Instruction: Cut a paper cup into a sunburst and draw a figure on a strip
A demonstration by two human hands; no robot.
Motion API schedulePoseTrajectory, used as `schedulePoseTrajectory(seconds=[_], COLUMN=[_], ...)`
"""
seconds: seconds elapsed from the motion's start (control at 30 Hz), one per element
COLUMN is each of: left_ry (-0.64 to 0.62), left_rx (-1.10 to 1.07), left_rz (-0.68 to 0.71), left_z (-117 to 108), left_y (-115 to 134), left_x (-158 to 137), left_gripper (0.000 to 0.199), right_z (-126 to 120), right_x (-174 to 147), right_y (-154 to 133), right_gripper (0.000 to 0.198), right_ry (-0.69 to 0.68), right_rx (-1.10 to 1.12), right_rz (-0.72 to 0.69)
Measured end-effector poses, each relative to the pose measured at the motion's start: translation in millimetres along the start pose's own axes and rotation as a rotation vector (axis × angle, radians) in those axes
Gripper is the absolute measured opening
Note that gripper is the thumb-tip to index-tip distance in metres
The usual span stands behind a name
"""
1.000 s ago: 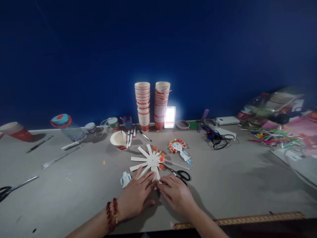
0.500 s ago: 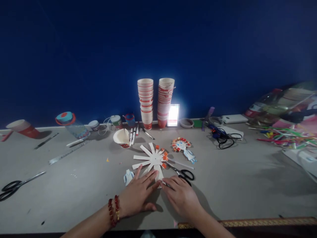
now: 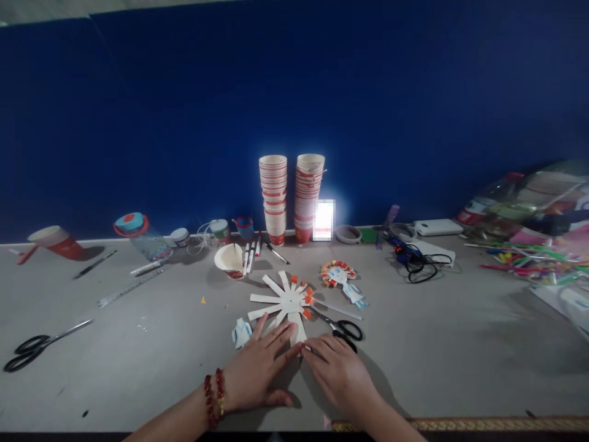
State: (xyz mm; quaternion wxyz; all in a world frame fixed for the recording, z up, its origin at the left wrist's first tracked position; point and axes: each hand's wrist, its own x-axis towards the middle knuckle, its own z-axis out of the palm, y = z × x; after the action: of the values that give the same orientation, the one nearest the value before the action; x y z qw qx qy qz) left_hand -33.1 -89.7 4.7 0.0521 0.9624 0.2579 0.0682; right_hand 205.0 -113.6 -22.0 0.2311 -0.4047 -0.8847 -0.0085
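Observation:
A paper cup (image 3: 289, 301) cut into strips lies splayed on the table like a flower, white side up. Several strips on its right are rolled into small orange curls. My left hand (image 3: 257, 368), with a beaded bracelet, rests with fingers spread over the near strips, its index fingertip by one strip's end. My right hand (image 3: 340, 371) has its fingers closed at the end of that near strip; the fingertips partly hide it. Left of the cup is a paper dress cutout (image 3: 242, 333). Black-handled scissors (image 3: 347, 330) lie just beyond my right hand, partly covered.
Two cup stacks (image 3: 275, 202) stand at the back beside a bright blurred screen (image 3: 324, 220). A finished paper doll (image 3: 338, 275), a cut cup (image 3: 230, 261), markers (image 3: 249, 256) and other scissors (image 3: 32, 350) lie around. Coloured sticks (image 3: 529, 258) and black cable (image 3: 421, 264) are on the right.
The view has tilted up a little, so everything sits slightly lower in the picture. Both hands stay at the same near strip, with hardly any movement.

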Motion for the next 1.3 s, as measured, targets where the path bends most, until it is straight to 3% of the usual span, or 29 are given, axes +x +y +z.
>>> schedulePoseTrajectory(seconds=[0.2, 0.33, 0.77, 0.87, 0.97, 1.0, 1.03, 1.07, 1.13, 1.2, 1.3], left_ry=[-0.020, -0.027, 0.015, 0.154, 0.412, 0.424, 0.390, 0.269, 0.168, 0.078, -0.008], left_rx=[0.042, 0.004, -0.036, -0.075, -0.047, -0.020, 0.030, 0.079, 0.097, 0.096, 0.078], left_rz=[-0.187, -0.206, -0.208, -0.206, -0.347, -0.418, -0.530, -0.648, -0.741, -0.838, -0.977], left_z=[9.5, 19.0, 14.6, -4.2, -39.6, -51.7, -62.1, -69.6, -74.6, -68.2, -52.4], left_y=[26.5, 42.3, 38.3, 16.2, -28.1, -44.7, -60.9, -76.1, -102.0, -121.9, -143.2], left_x=[-4.6, -9.4, -2.2, -3.2, 6.7, 14.8, 25.4, 38.2, 67.3, 95.6, 125.0], left_gripper=[0.077, 0.085, 0.084, 0.069, 0.039, 0.033, 0.031, 0.032, 0.028, 0.022, 0.035], right_z=[-0.9, -0.6, -3.6, -4.2, -4.4, -4.4, -4.3, -4.2, -4.0, -3.9, -4.1], right_x=[-3.4, -2.6, 0.2, 0.6, 1.9, 2.5, 3.1, 3.8, 4.9, 5.7, 6.1], right_y=[-0.8, -1.7, -0.6, 1.6, 3.7, 4.2, 4.7, 5.1, 5.7, 5.8, 5.7], right_gripper=[0.030, 0.030, 0.026, 0.027, 0.027, 0.026, 0.026, 0.026, 0.025, 0.024, 0.024], right_ry=[0.005, 0.020, 0.103, 0.133, 0.161, 0.174, 0.182, 0.183, 0.177, 0.174, 0.189], right_rx=[0.044, 0.054, 0.051, 0.082, 0.122, 0.134, 0.148, 0.160, 0.184, 0.201, 0.220], right_rz=[0.015, 0.020, 0.032, 0.042, 0.046, 0.039, 0.032, 0.025, 0.012, 0.006, 0.008])
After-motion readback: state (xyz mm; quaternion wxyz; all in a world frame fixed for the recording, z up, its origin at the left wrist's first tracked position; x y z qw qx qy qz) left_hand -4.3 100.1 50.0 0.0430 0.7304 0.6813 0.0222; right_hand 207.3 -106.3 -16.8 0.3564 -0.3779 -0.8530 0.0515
